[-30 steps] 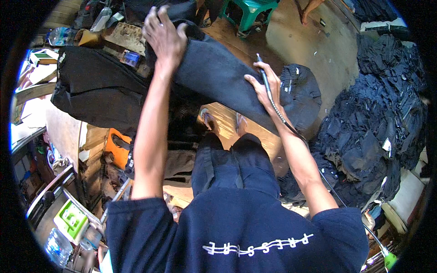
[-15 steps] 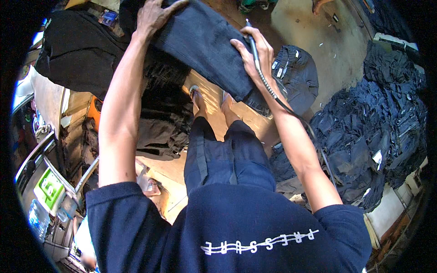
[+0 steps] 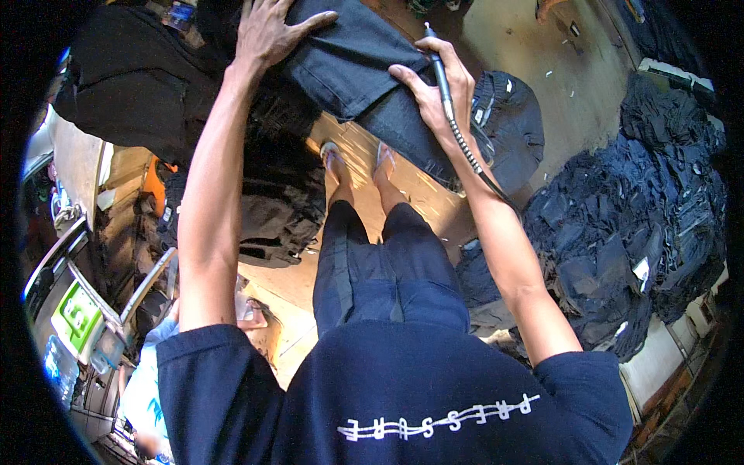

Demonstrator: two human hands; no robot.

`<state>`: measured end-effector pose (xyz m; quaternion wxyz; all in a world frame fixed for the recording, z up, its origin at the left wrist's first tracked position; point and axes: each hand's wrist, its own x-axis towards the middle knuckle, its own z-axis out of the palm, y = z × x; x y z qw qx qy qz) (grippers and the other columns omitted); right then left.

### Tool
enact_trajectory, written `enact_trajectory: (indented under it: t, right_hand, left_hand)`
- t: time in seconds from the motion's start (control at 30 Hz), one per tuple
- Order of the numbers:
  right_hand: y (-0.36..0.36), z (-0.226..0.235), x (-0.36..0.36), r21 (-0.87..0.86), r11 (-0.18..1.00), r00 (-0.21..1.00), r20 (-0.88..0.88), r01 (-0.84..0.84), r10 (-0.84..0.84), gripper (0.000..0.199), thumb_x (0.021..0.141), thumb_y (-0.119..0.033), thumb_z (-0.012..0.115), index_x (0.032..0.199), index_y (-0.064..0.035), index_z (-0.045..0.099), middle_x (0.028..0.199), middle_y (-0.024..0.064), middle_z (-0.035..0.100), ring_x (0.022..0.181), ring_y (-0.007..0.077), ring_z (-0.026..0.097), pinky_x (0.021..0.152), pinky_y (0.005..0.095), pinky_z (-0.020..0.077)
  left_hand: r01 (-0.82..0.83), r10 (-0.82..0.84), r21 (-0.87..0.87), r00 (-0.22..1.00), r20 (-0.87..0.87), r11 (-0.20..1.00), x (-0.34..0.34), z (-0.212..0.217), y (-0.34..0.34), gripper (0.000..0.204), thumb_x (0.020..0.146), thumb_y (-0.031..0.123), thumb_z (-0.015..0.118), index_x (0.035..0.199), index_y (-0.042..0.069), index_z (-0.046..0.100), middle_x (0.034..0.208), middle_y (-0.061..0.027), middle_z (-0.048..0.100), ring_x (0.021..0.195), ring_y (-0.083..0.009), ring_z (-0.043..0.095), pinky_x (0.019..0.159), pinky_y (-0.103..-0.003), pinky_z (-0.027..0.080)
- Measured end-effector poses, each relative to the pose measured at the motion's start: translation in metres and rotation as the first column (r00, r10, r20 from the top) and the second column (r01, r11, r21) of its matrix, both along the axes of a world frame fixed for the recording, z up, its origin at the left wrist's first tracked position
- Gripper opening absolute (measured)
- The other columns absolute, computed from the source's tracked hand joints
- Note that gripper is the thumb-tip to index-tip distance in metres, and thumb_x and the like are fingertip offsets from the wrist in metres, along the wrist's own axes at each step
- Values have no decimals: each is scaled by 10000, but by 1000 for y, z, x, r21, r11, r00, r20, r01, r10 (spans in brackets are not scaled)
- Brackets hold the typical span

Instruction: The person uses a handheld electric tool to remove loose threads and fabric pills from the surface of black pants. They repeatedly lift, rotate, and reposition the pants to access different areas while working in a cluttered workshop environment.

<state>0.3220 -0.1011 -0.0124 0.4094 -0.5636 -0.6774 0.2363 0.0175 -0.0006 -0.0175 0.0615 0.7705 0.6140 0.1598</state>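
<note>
Dark denim trousers (image 3: 349, 66) stretch across the top middle in front of me, folded over partway along the leg. On their upper left part my left hand (image 3: 267, 32) lies flat, with the thumb stretched out to the right. My right hand (image 3: 446, 77) is closed round a slim, pen-shaped rotary handpiece (image 3: 439, 74). Its tip points up and away from the cloth, and a ribbed sleeve and cable run back along my right forearm. The thumb of this hand rests against the trousers' right edge.
A large heap of dark garments (image 3: 620, 232) fills the right side. Another dark garment (image 3: 504, 116) lies just beyond my right hand. Black cloth (image 3: 139, 85) is piled at the left. A green and white container (image 3: 77, 318) stands at lower left, near a person in light blue (image 3: 147, 395).
The trousers are now folded over in the middle, with a hem edge showing. Both hands have shifted slightly right. More of the person at lower left shows.
</note>
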Motion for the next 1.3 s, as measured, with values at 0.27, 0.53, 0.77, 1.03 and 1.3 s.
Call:
enact_trajectory:
  t: [0.27, 0.53, 0.77, 1.03, 1.3]
  right_hand:
    - [7, -5, 5, -21, 996, 993, -78, 82, -83, 490, 758, -196, 984, 1146, -55, 720, 1034, 145, 772, 940, 300, 772, 859, 383, 607]
    - [3, -12, 7, 67, 992, 980, -178, 103, -89, 243, 941, -202, 872, 1132, -66, 808, 1047, 153, 822, 984, 285, 799, 934, 390, 609]
    - [-57, 7, 14, 181, 923, 940, 40, -340, 338, 334, 956, -145, 737, 1193, 90, 747, 1055, 222, 814, 1095, 359, 802, 1024, 452, 622]
    - [-64, -13, 17, 212, 867, 890, 36, -451, 455, 255, 806, -49, 811, 1049, 28, 812, 1010, 159, 821, 1034, 334, 818, 1008, 487, 645]
    - [-63, -12, 13, 211, 848, 874, 75, -485, 481, 247, 838, -65, 824, 1070, 18, 814, 1041, 155, 821, 1070, 326, 811, 1015, 483, 644]
  left_hand:
    - [-495, 717, -558, 220, 662, 667, 115, 17, -155, 1223, 791, 453, 996, 1572, -58, 205, 1572, -314, 306, 1543, -358, 282, 1280, -507, 272]
    - [-164, 627, -605, 196, 754, 779, 111, 3, -190, 417, 866, 118, 948, 1191, -7, 718, 1094, -111, 785, 920, -150, 731, 854, -293, 588]
    - [-163, 530, -517, 42, 847, 840, 117, -17, -210, 400, 927, 81, 892, 1239, -56, 684, 1069, -94, 764, 965, -130, 714, 865, -284, 590]
    - [-199, 501, -513, -110, 858, 835, 125, -29, -213, 302, 914, 34, 893, 1105, -29, 667, 1008, -73, 738, 940, -126, 706, 856, -266, 574]
    - [-207, 480, -490, -98, 872, 847, 125, -30, -213, 308, 921, 29, 883, 1129, -46, 670, 1015, -83, 744, 938, -127, 713, 835, -262, 594]
